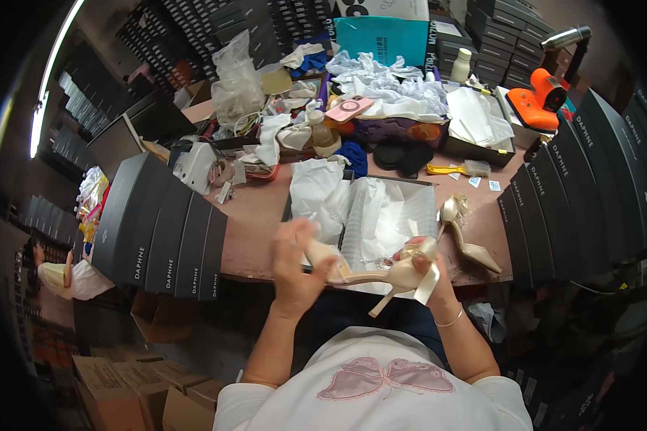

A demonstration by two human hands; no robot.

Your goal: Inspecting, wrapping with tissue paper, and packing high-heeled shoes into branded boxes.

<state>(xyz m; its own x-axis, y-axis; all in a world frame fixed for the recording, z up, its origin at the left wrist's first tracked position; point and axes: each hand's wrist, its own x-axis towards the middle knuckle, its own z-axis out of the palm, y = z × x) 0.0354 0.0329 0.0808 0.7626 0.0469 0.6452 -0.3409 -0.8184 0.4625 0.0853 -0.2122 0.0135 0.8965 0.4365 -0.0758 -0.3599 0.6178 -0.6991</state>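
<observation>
**Both hands on a cream high-heeled sandal over an open box**

At far left, a row of dark shoe boxes (162, 233) leans on the table edge (255, 262). The left hand (295, 262) has its fingers curled around the toe end of the cream high-heeled sandal (381, 276), held just above the near rim of the open box (392, 215) lined with white tissue paper. The right hand (428, 273) grips the heel end, fingers closed about the strap. To the right, a second sandal (467, 233) lies on the table beside the box, with more dark boxes (582, 187) beyond it.
</observation>
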